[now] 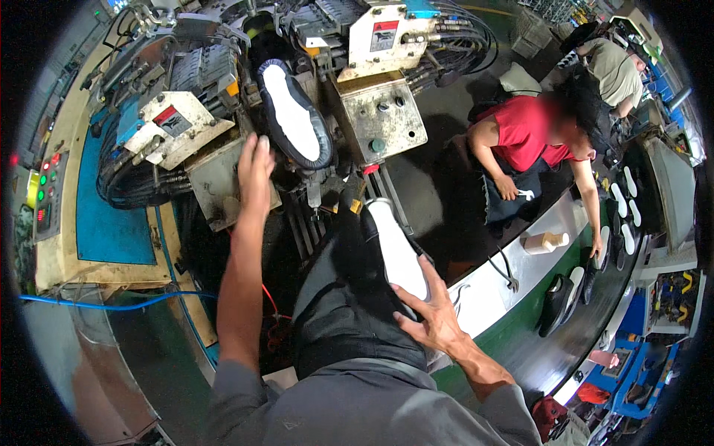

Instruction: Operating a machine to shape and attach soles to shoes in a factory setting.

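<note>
A dark shoe upper [325, 135] with a white insole board facing up sits in the middle of the machine [384, 115]. My left hand [255, 167] is open beside its near left edge, fingers stretched forward and holding nothing. A second dark shoe upper, with its white insole board [394, 249] up, lies over my right thigh. My right hand [429, 312] grips its near end, thumb and fingers spread across the white board and the edge. The underside of this upper is hidden.
A control panel [49, 195] with lit buttons is at the left, above a blue hose [111, 305]. On the right, a bottle [546, 243] stands on a metal ledge by a conveyor [513, 349] bearing shoes [556, 303]. A co-worker in red [520, 134] reaches over it.
</note>
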Motion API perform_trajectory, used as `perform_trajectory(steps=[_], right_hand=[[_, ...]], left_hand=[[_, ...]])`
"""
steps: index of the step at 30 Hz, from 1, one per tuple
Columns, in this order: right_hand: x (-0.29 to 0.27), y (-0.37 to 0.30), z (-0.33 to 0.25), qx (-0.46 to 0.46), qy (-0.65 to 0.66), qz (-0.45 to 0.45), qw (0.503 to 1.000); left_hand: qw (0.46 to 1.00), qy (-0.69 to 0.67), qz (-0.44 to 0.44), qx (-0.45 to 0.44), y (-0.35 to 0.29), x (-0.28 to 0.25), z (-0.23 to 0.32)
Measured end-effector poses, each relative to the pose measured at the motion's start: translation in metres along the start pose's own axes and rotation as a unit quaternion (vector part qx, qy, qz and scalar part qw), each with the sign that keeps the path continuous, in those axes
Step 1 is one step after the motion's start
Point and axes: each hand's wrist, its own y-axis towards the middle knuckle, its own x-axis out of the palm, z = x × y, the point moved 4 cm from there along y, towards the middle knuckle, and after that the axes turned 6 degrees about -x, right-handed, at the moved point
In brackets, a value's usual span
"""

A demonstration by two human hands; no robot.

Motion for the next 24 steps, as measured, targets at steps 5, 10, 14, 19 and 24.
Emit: perform_trajectory(steps=[5, 10, 14, 19, 24], right_hand=[[-0.040, 0.082, -0.016, -0.050, -0.040, 0.068, 0.996], [-0.047, 0.201, -0.032, -0.134, -0.057, 0.078, 0.986], [-0.025, 0.279, -0.038, -0.152, -0.075, 0.084, 0.982], [0.018, 0.331, -0.027, -0.142, -0.057, 0.103, 0.983], [0.041, 0.338, -0.038, -0.138, -0.076, 0.127, 0.979]], left_hand=[[0.957, -0.190, -0.136, -0.173, 0.045, 0.071, 0.058], [0.945, -0.152, -0.235, -0.168, -0.001, 0.028, 0.084], [0.937, -0.188, -0.247, -0.160, -0.112, -0.026, 0.097], [0.863, -0.395, -0.233, -0.214, -0.195, -0.103, 0.050], [0.891, -0.361, -0.140, -0.237, -0.246, -0.149, 0.007]])
